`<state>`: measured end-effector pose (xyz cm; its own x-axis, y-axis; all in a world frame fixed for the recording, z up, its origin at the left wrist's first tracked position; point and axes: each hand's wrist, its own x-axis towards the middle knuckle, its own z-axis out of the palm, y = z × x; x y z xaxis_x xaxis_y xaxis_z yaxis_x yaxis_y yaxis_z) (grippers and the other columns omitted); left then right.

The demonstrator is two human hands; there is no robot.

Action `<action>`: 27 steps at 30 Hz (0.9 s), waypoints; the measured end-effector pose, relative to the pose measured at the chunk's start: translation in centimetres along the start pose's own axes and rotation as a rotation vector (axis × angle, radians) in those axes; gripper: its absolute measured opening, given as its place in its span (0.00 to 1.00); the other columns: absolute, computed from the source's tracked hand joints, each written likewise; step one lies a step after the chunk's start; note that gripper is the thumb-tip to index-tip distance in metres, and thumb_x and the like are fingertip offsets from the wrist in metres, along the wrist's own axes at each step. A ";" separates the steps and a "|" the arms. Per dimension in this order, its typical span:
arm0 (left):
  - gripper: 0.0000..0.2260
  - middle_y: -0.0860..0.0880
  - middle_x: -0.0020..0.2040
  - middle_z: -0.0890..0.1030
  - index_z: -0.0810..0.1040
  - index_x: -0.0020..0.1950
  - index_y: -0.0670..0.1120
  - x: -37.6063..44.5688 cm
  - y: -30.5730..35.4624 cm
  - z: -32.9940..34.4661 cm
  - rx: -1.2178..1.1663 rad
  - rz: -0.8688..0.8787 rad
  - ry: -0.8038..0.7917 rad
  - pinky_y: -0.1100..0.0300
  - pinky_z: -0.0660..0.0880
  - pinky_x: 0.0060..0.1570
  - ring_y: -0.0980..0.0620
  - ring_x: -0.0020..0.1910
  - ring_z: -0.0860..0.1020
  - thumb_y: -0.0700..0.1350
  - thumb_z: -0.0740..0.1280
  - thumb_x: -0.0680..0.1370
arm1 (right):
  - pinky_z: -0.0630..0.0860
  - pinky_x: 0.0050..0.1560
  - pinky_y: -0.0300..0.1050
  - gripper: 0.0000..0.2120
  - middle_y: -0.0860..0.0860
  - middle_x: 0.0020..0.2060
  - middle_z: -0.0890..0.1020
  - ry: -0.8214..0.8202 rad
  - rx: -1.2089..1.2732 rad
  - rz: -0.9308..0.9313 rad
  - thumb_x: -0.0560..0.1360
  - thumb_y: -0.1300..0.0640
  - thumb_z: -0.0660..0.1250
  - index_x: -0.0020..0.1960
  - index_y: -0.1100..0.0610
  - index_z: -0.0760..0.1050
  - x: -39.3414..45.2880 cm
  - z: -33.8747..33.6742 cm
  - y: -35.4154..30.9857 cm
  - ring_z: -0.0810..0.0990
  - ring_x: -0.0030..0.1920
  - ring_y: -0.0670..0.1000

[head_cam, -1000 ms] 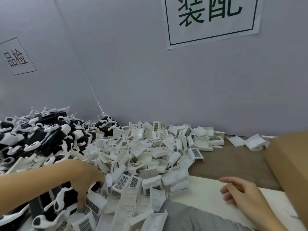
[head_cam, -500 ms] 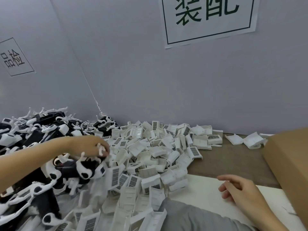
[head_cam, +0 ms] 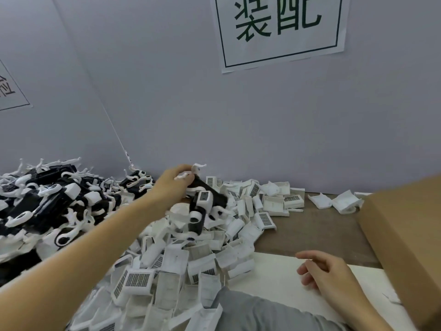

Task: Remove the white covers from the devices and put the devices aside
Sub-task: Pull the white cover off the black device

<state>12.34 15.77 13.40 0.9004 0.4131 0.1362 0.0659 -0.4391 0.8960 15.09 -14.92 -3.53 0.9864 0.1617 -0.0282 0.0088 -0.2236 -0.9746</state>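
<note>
So on the far left there's a big heap of black-and-white devices [head_cam: 45,201], way too tangled to count properly, dozens at least. Can't tell from here which of them have already had covers pulled, so whether that heap is the "done" pile or the "to do" pile is a guess

Moving right, the left hand [head_cam: 175,185] is up over the middle of the bench with its fingers curled round a small bunch of devices [head_cam: 202,204]. Looks like two or maybe three hooked together, dangling below the fist, and at least one has a white piece on it, so my read is the cover-pulling on these hasn't started yet

Under and around that is the pile of white covers [head_cam: 191,254], spreading from the wall down to the near edge. Again dozens, no hope of an exact number, plus three or so strays [head_cam: 334,201] lying apart on the brown bench. That many loose covers says a good chunk of the job is behind us

Further right, the right hand [head_cam: 327,273] hovers above the white sheet [head_cam: 269,278], fingers loosely bent, holding nothing. One cardboard box [head_cam: 405,235] sits at the right edge
</note>
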 end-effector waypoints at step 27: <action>0.32 0.50 0.48 0.86 0.74 0.63 0.53 -8.2 -4.9 21.0 -1.079 -0.135 -0.068 0.59 0.81 0.39 0.47 0.44 0.85 0.46 0.84 0.63 | 0.70 0.50 0.54 0.19 0.60 0.53 0.84 0.021 0.646 0.138 0.71 0.52 0.73 0.59 0.60 0.81 1.2 -1.4 -0.5 0.80 0.53 0.61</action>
<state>13.62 -2.22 -1.00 0.9383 0.3454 0.0152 -0.2163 0.5520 0.8053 16.53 -15.92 -2.73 0.9744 0.1528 -0.1646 -0.2119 0.3820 -0.8996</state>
